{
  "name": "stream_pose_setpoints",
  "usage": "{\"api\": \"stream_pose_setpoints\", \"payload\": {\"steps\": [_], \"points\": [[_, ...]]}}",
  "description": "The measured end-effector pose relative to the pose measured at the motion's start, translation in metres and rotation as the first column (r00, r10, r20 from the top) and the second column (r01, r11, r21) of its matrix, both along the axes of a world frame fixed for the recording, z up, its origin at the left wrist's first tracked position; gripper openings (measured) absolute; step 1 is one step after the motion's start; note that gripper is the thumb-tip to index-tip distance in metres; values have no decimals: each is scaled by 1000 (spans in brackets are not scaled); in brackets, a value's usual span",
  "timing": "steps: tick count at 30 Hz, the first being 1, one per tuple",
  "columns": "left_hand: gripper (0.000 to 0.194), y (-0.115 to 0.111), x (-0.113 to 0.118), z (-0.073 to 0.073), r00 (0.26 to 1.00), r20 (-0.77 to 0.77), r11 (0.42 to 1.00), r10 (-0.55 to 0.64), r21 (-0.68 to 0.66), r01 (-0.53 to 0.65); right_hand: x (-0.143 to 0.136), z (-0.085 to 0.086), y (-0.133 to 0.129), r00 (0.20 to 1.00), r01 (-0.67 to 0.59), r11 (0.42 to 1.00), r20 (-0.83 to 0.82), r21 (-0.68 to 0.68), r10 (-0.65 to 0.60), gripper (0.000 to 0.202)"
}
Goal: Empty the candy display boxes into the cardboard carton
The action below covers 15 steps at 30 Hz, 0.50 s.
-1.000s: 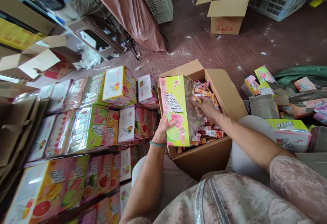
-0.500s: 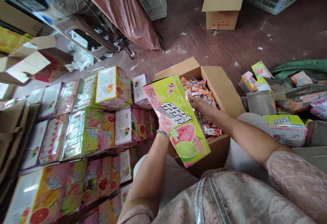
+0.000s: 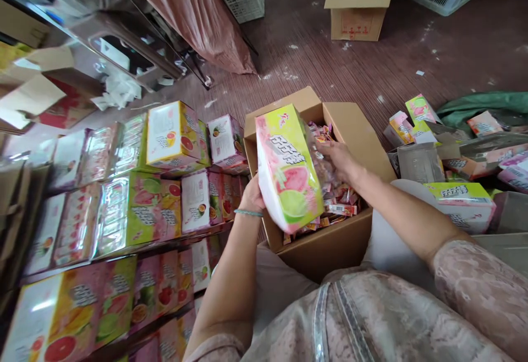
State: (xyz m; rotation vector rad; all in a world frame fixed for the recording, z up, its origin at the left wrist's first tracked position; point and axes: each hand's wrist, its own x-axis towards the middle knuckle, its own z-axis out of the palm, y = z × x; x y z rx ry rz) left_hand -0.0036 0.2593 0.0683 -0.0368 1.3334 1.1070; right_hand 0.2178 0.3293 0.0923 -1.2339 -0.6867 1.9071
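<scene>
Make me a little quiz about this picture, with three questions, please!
1. True or false: the left hand holds a green and pink box.
2. What colour is the bracelet? A) red B) blue-green C) black
3. Fill in the missing word: the small packets below the right hand lie in an open cardboard ____.
Key: 1 true; 2 B; 3 carton.

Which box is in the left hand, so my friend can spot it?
Find the open brown carton with wrapped packets inside. Over it tilts a green and pink box with fruit pictures, the left hand at its side. Unlike the similar boxes stacked at the picture's left, it is held up in the air.
</scene>
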Motion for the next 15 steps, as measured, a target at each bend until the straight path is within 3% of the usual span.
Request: {"api": "stream_pose_setpoints", "payload": {"steps": [3, 7, 11, 15], "points": [[42, -5, -19, -15, 988, -108, 994, 107, -4, -108, 9, -2, 3, 999, 50, 999, 7, -14, -50, 43], [37, -11, -28, -24, 985, -128, 991, 119, -48, -126, 15, -10, -1, 989, 24, 987, 142, 160, -47, 50], [38, -9, -17, -15, 982, -106, 986, 156, 72, -149, 14, -17, 4, 901, -42, 916, 411, 398, -137, 54], [31, -4, -6, -2, 993, -71, 993, 96, 69, -91, 0, -19, 12, 830, -64, 921, 534, 384, -165, 60]]}}
